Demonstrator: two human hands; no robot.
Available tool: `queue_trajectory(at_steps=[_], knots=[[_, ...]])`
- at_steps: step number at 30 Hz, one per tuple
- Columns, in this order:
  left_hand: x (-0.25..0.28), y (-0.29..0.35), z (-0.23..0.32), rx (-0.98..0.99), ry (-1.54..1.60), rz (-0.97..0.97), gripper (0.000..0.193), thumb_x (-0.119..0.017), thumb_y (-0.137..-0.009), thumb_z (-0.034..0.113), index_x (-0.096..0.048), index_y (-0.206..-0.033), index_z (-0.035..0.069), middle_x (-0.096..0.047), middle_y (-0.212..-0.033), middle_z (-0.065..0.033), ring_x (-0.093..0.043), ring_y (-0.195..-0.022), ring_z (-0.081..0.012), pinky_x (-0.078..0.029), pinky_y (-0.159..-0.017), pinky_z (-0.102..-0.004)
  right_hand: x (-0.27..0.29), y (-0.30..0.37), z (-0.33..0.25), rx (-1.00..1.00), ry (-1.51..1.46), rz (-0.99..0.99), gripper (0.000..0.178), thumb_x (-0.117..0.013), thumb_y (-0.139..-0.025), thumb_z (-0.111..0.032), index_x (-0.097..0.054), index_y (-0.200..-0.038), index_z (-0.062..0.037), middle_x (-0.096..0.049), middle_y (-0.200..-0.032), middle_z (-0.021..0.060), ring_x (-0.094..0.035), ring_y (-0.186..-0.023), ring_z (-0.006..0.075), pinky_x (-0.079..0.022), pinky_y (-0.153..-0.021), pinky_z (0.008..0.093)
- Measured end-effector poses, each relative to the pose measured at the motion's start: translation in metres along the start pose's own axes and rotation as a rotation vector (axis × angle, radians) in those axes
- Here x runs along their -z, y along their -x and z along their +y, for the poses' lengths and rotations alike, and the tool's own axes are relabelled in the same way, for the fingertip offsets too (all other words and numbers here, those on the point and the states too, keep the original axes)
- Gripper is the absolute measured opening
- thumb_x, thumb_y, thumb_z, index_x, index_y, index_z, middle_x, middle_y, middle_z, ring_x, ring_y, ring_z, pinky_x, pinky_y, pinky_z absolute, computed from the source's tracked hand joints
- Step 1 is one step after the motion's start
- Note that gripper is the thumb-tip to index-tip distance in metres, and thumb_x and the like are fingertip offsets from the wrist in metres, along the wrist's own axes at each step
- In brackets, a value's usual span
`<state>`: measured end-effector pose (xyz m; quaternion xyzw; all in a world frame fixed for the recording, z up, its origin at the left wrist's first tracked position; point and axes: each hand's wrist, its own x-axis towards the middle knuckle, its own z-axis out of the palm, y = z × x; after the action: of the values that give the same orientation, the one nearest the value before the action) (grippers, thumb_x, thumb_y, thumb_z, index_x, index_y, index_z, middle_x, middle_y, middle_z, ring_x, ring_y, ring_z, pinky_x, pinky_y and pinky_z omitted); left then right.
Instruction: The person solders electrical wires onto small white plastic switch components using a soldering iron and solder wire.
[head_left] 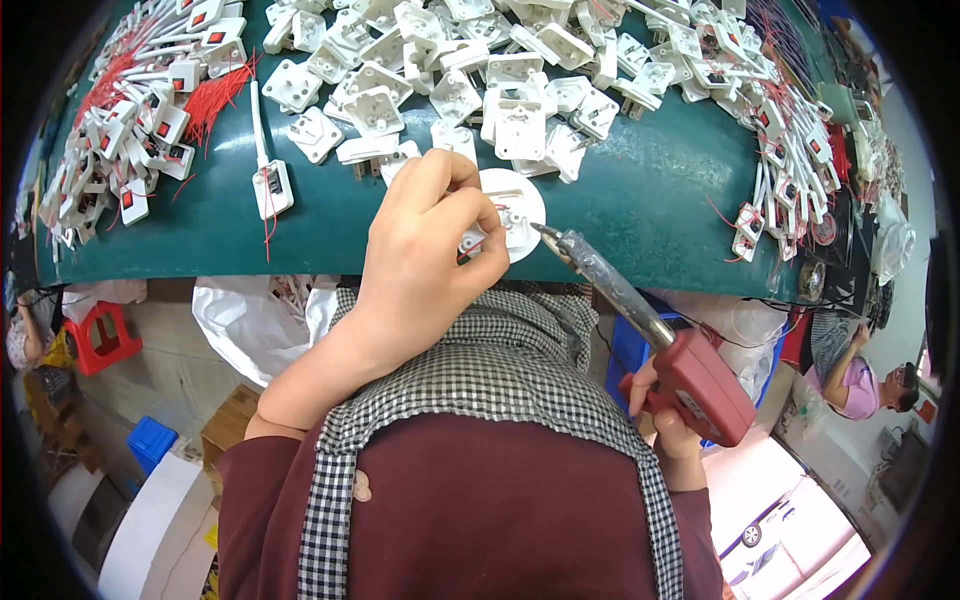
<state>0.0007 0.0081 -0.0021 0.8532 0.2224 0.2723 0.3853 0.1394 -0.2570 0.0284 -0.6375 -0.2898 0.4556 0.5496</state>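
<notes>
two hands work at one green surface. the left hand has its fingers curled in, thumb and forefinger almost meeting, over one round white piece; a small white part shows within the curl, but i cannot tell how firmly it is gripped. the right hand is closed around one red soldering gun, whose tip sits at the round piece's right rim; whether they touch, i cannot tell.

one cabled switch lies alone on the left. two clusters of cabled switches, a left cluster and a right cluster, hold too many to count, as does one heap of white housings along the middle.

the round piece lies near the surface's front edge. bare green runs from it rightward to the right cluster, with a narrower bare patch between the lone switch and the left hand.
</notes>
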Motion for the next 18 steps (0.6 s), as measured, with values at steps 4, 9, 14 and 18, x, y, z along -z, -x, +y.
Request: queue_trajectory(at_steps=[4,9,14,18], knots=[[-0.002,0.000,0.000,-0.014,0.010,0.019,0.016,-0.067,-0.064,-0.002,-0.053,-0.071,0.001,-0.050,-0.085,-0.0086,-0.051,-0.079,-0.0255,-0.043,-0.068,-0.0352,-0.006,0.004,0.005,-0.017,-0.099,0.082,0.069,-0.078,-0.073,-0.022,-0.044,-0.124,0.0120,-0.064,-0.090,0.0125,-0.061,-0.067,0.0158,-0.050,-0.065,0.0266],[-0.003,0.001,0.002,0.007,0.008,0.038,0.016,-0.067,-0.064,-0.002,-0.053,-0.070,0.001,-0.050,-0.085,-0.0088,-0.052,-0.080,-0.0257,-0.043,-0.067,-0.0356,0.001,0.009,0.017,0.015,0.350,0.102,0.062,-0.075,-0.076,-0.020,-0.048,-0.123,0.0106,-0.065,-0.095,0.0118,-0.062,-0.072,0.0137,-0.051,-0.069,0.0273],[-0.002,-0.001,0.005,0.009,-0.011,0.012,0.015,-0.066,-0.063,-0.002,-0.052,-0.070,0.000,-0.050,-0.085,-0.0092,-0.051,-0.080,-0.0261,-0.044,-0.067,-0.0356,-0.010,-0.002,-0.005,-0.026,0.150,0.126,0.067,-0.078,-0.076,-0.025,-0.049,-0.126,0.0074,-0.066,-0.098,0.0083,-0.062,-0.075,0.0106,-0.050,-0.069,0.0243],[0.000,-0.001,0.006,0.027,-0.025,-0.002,0.014,-0.066,-0.064,-0.002,-0.054,-0.071,0.000,-0.050,-0.085,-0.0095,-0.051,-0.079,-0.0252,-0.042,-0.065,-0.0337,-0.016,-0.007,-0.026,-0.039,0.188,0.134,0.068,-0.079,-0.076,-0.027,-0.049,-0.126,0.0075,-0.066,-0.097,0.0074,-0.062,-0.075,0.0098,-0.050,-0.067,0.0229]])
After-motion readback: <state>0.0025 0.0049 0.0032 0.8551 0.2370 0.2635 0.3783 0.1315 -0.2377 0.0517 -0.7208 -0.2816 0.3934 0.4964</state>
